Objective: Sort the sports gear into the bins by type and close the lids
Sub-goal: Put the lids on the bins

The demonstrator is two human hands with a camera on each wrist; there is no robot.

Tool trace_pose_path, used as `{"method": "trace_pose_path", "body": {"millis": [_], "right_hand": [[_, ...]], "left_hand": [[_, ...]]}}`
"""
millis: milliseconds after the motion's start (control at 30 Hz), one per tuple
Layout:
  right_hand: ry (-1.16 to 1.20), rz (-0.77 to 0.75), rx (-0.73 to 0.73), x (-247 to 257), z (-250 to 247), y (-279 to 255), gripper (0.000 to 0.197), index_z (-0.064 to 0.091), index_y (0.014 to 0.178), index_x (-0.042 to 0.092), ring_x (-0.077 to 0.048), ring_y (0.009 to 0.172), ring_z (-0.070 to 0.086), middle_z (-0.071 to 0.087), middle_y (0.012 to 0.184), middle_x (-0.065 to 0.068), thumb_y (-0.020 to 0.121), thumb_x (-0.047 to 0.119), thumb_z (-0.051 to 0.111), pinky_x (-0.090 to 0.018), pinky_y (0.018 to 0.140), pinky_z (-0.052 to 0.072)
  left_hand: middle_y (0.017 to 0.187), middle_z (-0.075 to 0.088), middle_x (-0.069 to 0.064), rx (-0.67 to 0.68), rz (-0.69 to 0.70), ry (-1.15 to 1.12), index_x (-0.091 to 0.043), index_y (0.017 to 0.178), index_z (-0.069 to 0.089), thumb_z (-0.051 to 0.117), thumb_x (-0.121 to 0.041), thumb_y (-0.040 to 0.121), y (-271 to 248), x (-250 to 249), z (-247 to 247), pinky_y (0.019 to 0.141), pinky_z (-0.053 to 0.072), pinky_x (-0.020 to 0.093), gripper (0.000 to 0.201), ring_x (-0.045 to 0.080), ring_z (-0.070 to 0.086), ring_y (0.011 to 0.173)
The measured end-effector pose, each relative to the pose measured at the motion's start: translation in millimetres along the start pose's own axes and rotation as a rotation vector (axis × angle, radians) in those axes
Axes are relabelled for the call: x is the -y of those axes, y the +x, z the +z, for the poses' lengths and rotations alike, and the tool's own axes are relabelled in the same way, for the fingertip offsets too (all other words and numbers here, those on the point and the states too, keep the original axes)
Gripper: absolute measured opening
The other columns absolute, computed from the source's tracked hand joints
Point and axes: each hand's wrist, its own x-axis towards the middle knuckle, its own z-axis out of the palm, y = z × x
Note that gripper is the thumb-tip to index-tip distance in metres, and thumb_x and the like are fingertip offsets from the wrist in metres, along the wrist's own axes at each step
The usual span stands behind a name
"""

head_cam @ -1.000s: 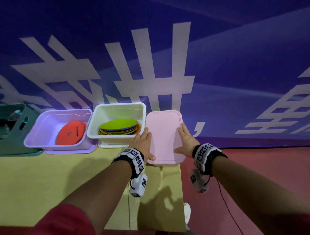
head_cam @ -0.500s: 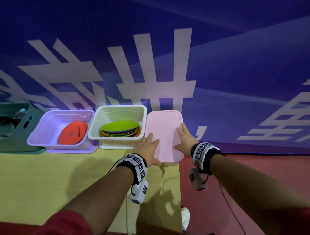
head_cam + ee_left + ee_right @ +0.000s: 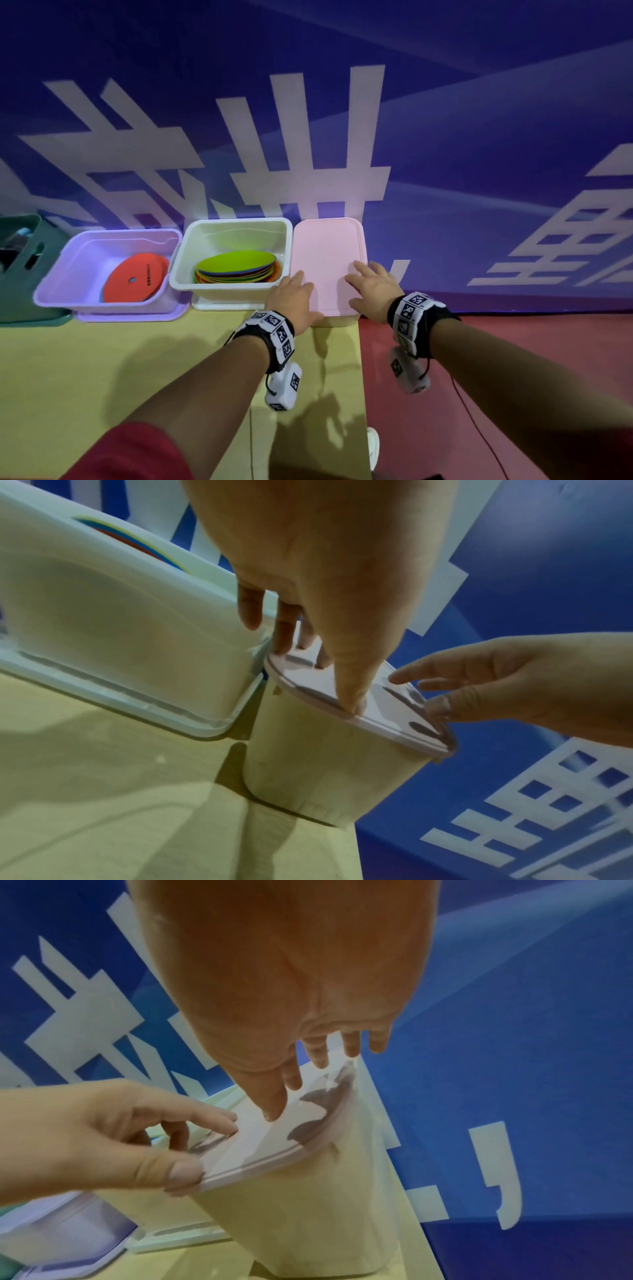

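On top of the rightmost cream plastic bin (image 3: 329, 772), flat pink rectangular lid (image 3: 325, 263), long axis running away toward the blue banner. Left hand (image 3: 291, 298) slid inward since a second ago, fingers outstretched, pressing beside right hand (image 3: 373, 291), likewise flat. Looks seated: one closed. Left of it, white tub of coloured discs (image 3: 236, 270) and lilac tub (image 3: 102, 267) remain uncovered.

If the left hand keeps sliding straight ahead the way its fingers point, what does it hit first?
The left hand lies flat on the pink lid, fingers aimed away toward the blue banner wall. Nothing stands on the lid ahead, so probably the lid's far raised edge, then the wall; depth there is unclear.
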Motion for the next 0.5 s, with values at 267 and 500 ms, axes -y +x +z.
{"method": "trace_pose_path", "body": {"millis": [267,500], "right_hand": [[0.018,-0.199,-0.198,68,9,29,0.062,0.036,0.147,0.024,-0.033,0.145,0.018,0.024,0.158,-0.004,0.089,0.027,0.058,-0.044,0.119,0.019],[0.137,-0.438,-0.379,142,23,42,0.036,0.069,0.104,0.009,-0.037,0.089,0.056,0.063,0.102,-0.011,0.072,-0.001,0.055,-0.045,0.074,0.051]], "left_hand": [[0.137,0.047,-0.004,-0.223,0.032,-0.331,-0.017,0.117,0.064,0.052,-0.011,0.088,-29,60,9,0.098,0.045,0.035,0.032,0.020,0.051,0.120],[0.110,0.057,-0.002,-0.189,-0.154,-0.347,-0.022,0.106,0.066,0.052,-0.016,0.087,-55,125,31,0.087,0.046,0.033,0.024,0.023,0.053,0.107]]}}
